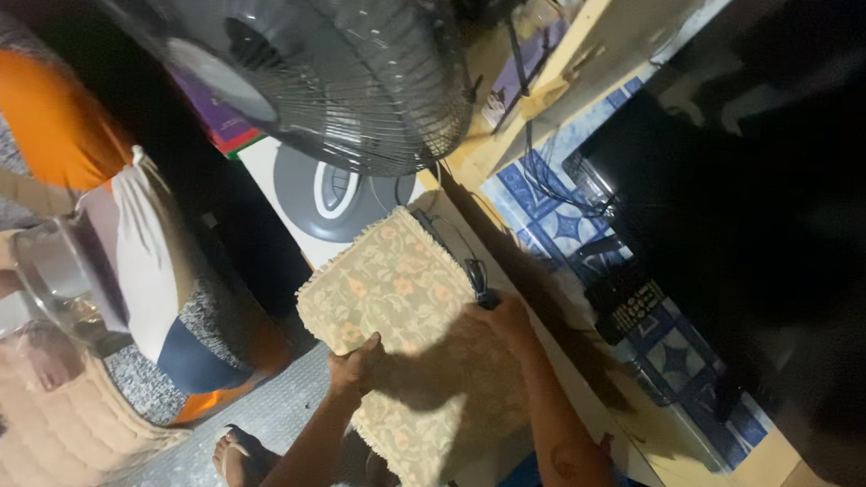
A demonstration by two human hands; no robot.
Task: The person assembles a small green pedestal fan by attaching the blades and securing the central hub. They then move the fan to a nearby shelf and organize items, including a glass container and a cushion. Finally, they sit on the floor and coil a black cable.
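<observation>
head view: both hands grip a floral cloth [403, 322], a beige fringed rectangle with orange and green flowers, held over the white worktop [285, 199] below the fan [294, 55]. the left hand [353, 364] pinches the cloth's near long edge, thumb on top and fingers tucked under. the right hand [501, 321] is closed on the opposite edge, next to a dark cable [473, 271] that runs along the worktop's edge; whether it also catches the cable i cannot tell.

to do this well, i judge both grips should stay near the middle of the long edges, pulling evenly apart so the cloth stays flat and its fringe does not fold under. keeping the right edge clear of the cable looks wise, as does keeping the far corner low, away from the fan's grille.

the cloth's long axis runs from the upper left, near the fan's grey base [334, 192], down to the lower right toward the person's feet [240, 452]. its patterned face points up at the camera, the far short end toward the fan.
</observation>
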